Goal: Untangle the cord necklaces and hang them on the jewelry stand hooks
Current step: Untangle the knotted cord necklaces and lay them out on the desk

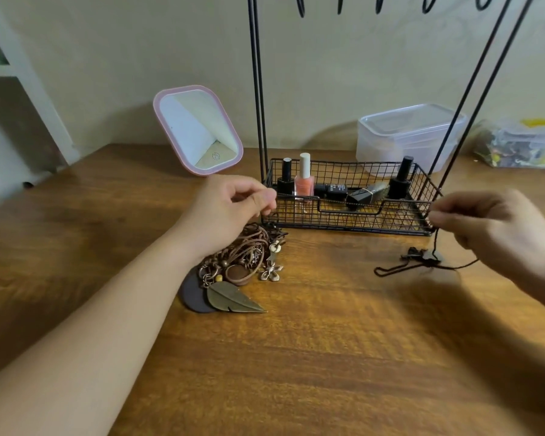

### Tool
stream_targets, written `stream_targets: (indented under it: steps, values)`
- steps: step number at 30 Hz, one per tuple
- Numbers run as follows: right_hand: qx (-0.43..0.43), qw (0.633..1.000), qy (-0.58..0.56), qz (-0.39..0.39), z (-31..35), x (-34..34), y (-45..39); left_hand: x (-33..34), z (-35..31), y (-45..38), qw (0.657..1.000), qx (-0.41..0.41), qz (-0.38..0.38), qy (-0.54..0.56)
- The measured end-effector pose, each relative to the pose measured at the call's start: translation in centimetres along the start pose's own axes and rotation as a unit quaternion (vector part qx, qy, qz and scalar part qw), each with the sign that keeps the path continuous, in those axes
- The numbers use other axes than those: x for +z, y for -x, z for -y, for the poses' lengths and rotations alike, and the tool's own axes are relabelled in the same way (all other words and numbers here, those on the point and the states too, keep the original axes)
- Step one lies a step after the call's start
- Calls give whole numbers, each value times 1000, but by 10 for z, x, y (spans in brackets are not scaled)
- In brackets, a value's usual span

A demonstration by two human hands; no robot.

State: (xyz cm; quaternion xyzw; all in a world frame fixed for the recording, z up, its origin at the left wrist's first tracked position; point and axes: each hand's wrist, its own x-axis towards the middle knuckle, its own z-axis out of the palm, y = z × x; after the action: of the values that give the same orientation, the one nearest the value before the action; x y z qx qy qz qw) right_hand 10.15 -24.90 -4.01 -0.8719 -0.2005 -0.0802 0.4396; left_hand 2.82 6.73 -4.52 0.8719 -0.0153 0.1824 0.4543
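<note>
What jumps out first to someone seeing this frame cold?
Probably the tangled pile of brown cord necklaces left of centre on the wooden table, with a brass leaf pendant at its near edge. The left hand pinches a cord above it, while the blurred right hand pinches a separate dark cord necklace. Behind stands the black wire jewelry stand, nail polish bottles in its basket, hooks at the top edge.

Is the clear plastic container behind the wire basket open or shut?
Shut. The clear plastic container has its lid seated flat across the top, rim to rim. Whether it holds anything cannot be told.
</note>
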Motion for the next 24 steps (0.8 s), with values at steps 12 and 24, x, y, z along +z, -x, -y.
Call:
stream_targets:
  steps: [12, 24]
  values:
    - [-213, 960, 102, 154, 35, 38, 31, 32, -52, 39, 894, -200, 339, 214]
    - [-315, 854, 131, 393, 49, 34, 47, 34, -38, 29, 761, -344, 180, 520]
